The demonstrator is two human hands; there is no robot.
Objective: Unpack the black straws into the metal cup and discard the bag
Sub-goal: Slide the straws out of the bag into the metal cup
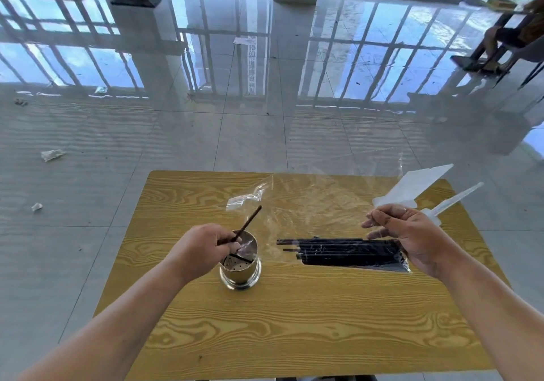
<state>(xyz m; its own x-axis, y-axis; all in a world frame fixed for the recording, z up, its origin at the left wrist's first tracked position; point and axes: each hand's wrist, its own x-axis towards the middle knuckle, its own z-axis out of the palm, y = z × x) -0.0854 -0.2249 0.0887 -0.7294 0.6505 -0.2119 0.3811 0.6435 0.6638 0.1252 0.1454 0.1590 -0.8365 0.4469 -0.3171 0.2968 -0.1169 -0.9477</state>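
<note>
bundled straws (pixel 353 253) inside bag (pixel 323 204) too overlapped to count; one straw (pixel 249 221) pinched in left grip (pixel 203 248) over one metal cup (pixel 240 274), another inside; right grip (pixel 412 236), three o'clock, clutching bag

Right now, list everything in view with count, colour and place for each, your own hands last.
table: one, yellow wood grain, centre foreground.
metal cup: one, silver, upright on the table, left of centre.
single straw: one, black, tilted over the cup.
straw bundle: many, black, inside the bag, right of the cup.
bag: one, clear with white header, spread over the table's right half.
litter scraps: several, white, on the tiled floor at left.
seated person: one, far upper right.
left hand: pinches the single straw above the cup.
right hand: grips the bag's white header.
</note>
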